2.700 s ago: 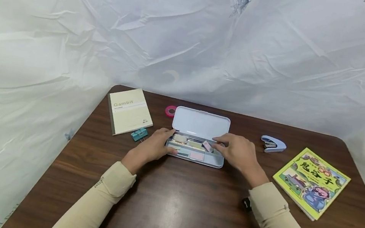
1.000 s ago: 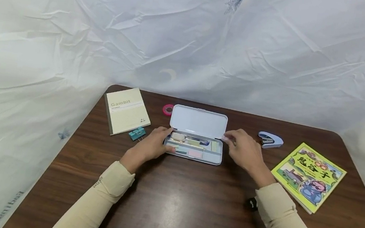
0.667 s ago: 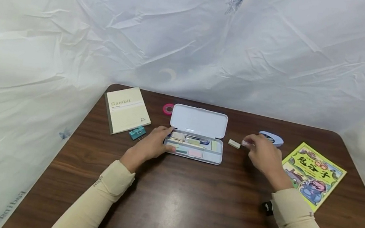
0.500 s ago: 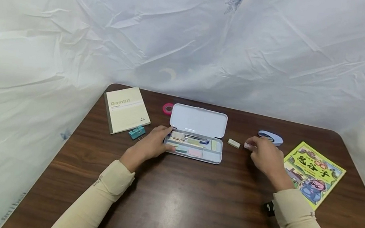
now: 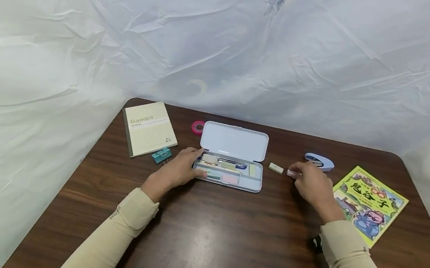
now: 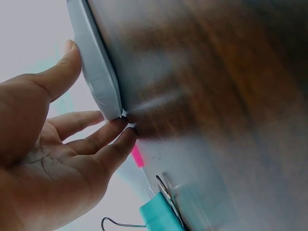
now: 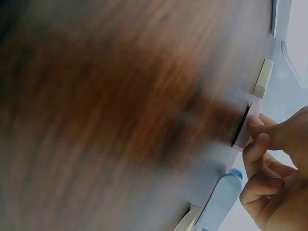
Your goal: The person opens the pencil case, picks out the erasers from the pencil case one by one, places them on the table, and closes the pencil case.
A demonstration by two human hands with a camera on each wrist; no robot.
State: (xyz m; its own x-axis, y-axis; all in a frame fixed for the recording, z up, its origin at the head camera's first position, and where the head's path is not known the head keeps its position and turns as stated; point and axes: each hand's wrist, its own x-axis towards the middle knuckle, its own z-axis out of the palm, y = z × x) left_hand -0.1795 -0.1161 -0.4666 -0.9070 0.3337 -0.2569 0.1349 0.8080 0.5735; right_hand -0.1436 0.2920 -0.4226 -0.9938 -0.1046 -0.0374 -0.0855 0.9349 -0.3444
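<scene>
A pale blue pencil case (image 5: 250, 184) lies with its lid raised. Inside are a pen, a pink block and several small stationery pieces. My left hand (image 5: 177, 170) holds the case's left end, thumb along the front edge and fingers at the back corner; in the left wrist view the fingertips (image 6: 126, 120) reach the case corner near the table. To the right, my right hand (image 5: 312, 185) pinches a small pale pink eraser (image 7: 246, 126) at the tabletop. Just left of it lies a cream eraser (image 5: 276, 168).
A light blue stapler (image 5: 322, 162) stands behind the right hand, with a yellow comic-covered book (image 5: 373, 204) farther right. At left are a cream notebook (image 5: 150, 129), a teal binder clip (image 5: 161, 155) and a pink tape roll (image 5: 197, 126). A white curtain (image 5: 224, 63) hangs behind the table.
My right hand has carried the pink eraser out of the case and rightward, down to the table beside the cream eraser. Over the last half second it barely moves. My left hand stays at the case.
</scene>
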